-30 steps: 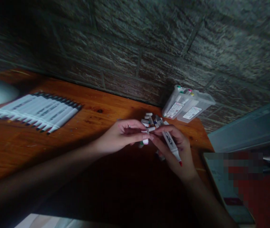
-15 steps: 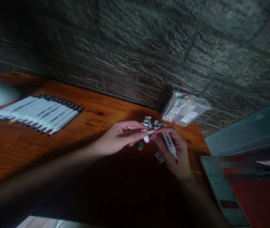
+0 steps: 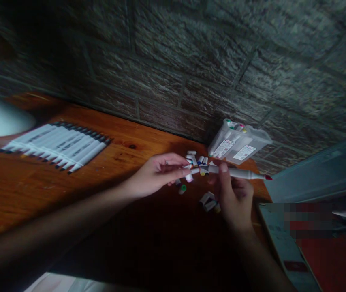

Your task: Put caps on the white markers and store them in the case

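Note:
My left hand (image 3: 153, 176) pinches a small white marker cap (image 3: 194, 171) between thumb and fingers. A second white cap with a purple end (image 3: 189, 177) shows at its fingertips; whether it is held too I cannot tell. My right hand (image 3: 235, 196) is closed on a white marker (image 3: 240, 173), lying nearly level, its red tip to the right and its dark end towards the left hand's cap. Behind and under the fingertips several loose caps lie on the table, among them a green-ended cap (image 3: 182, 189). Nearer the right wrist lie more white caps (image 3: 208, 201).
A row of white markers (image 3: 60, 144) lies on the wooden table (image 3: 118, 158) at left, beside a white rounded object (image 3: 1, 115). A clear plastic case (image 3: 240, 142) with a few markers stands by the stone wall (image 3: 161, 81). A tablet-like panel (image 3: 285, 243) lies at lower right.
The marker in my right hand has swung from slanting down to nearly level, its dark end now close to the left hand's cap. My left hand has hardly moved.

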The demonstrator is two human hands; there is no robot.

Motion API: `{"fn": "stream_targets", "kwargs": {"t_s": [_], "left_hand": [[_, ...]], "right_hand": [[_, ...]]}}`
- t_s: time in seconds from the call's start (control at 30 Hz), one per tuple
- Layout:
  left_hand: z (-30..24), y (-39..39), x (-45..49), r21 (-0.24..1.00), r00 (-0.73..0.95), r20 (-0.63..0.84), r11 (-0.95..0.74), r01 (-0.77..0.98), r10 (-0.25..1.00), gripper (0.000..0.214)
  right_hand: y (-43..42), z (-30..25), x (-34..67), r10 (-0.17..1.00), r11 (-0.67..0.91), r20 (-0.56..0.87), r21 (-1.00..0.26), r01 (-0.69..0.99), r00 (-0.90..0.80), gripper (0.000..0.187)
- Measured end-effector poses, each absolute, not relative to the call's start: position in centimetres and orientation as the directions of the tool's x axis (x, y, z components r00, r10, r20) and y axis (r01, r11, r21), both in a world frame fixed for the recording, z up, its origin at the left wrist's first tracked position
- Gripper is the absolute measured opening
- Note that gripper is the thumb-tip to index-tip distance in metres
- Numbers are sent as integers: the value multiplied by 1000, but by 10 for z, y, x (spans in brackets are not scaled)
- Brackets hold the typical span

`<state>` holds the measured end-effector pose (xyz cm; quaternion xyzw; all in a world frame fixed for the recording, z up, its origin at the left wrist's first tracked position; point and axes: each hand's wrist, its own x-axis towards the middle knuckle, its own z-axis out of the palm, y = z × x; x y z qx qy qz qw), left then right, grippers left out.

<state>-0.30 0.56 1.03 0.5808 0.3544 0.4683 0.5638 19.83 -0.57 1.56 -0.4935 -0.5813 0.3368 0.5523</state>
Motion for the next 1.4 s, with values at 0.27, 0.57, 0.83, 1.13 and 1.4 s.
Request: {"fn": "stream_targets", "kwargs": {"t_s": [0.27, 0.57, 0.83, 1.13, 1.4], "left_hand": [[7, 5, -1, 978, 347, 185, -140, -152, 919, 18], [4, 7, 0, 983, 361, 139, -86, -159, 922, 24], [5, 5, 0, 980, 380, 192, -155, -125, 905, 16], [5, 6, -2, 974, 349, 223, -223, -41, 910, 17], [2, 5, -1, 961, 334, 263, -277, -9, 905, 17]], "right_hand": [[-6, 20, 201, 929, 297, 322, -943, 149, 182, 42], [-7, 23, 197, 945, 281, 298, -951, 131, 137, 31], [-4, 19, 199, 942, 312, 322, -944, 109, 98, 26], [-9, 20, 196, 938, 320, 337, -932, 173, 81, 24], [-7, 18, 196, 938, 337, 346, -927, 168, 26, 22]]}}
